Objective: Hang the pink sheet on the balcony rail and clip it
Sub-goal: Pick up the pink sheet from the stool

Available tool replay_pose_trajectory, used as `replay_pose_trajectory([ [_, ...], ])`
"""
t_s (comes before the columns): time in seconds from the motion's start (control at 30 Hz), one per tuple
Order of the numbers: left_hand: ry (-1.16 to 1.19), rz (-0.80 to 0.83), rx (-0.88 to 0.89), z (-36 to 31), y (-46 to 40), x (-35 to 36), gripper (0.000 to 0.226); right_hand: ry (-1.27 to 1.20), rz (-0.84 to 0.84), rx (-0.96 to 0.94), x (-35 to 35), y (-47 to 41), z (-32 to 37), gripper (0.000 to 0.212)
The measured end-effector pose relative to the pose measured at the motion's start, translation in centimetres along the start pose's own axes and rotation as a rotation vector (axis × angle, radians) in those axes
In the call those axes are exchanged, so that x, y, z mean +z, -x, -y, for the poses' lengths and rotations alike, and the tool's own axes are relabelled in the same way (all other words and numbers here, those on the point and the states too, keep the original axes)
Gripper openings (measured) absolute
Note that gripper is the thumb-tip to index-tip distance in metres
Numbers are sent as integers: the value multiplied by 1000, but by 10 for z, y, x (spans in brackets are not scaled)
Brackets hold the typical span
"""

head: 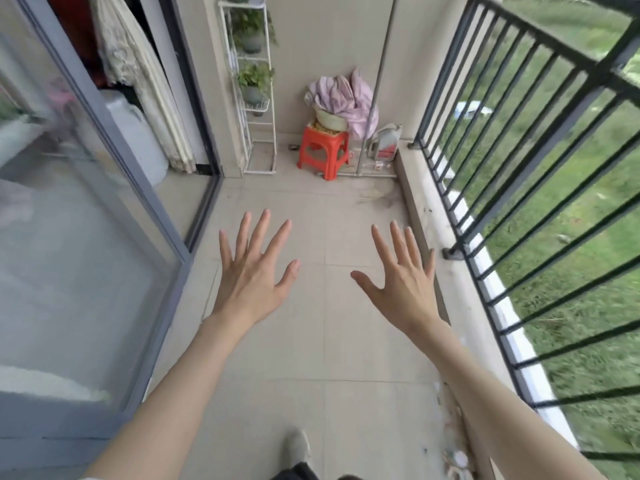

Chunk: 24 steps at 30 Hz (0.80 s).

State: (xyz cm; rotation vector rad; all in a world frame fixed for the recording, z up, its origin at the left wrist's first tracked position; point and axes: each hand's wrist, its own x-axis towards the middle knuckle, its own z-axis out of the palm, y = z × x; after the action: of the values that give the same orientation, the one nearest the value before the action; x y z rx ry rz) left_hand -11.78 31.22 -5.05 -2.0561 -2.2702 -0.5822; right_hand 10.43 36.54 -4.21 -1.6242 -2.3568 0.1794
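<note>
A tiled balcony floor point(311, 341) fills the middle of the frame. A glass sliding door point(86, 237) takes up the left side, and the dark balcony rail point(519, 168) runs down the right side with grass behind it. A white plant rack point(258, 98) holding potted plants stands at upper centre against the far wall. Both hands hover over the floor at mid-frame with fingers straight and spread, holding nothing: the left hand point(254, 268) left of centre, the right hand point(401, 282) nearer the rail. The pink sheet point(341, 97) lies bunched in a basin point(329, 119) on a red stool point(323, 148) at upper centre, well apart from both hands.
</note>
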Motion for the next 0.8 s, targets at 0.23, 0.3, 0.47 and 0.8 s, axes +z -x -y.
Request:
replay_pose_trajectory([
  [0.23,14,100,3,31,-135,54,68,-13,57,68,31,-144,-26,75],
  [0.3,5,121,4,39,-176,75,69,-15,86,88,45,-187,-39,76],
  [0.47,4,136,-36,47,-303,117,73,-12,91,83,63,-319,-79,77],
  [0.8,0,56,-64,60,-545,151,73,-47,50,40,59,-565,-125,78],
])
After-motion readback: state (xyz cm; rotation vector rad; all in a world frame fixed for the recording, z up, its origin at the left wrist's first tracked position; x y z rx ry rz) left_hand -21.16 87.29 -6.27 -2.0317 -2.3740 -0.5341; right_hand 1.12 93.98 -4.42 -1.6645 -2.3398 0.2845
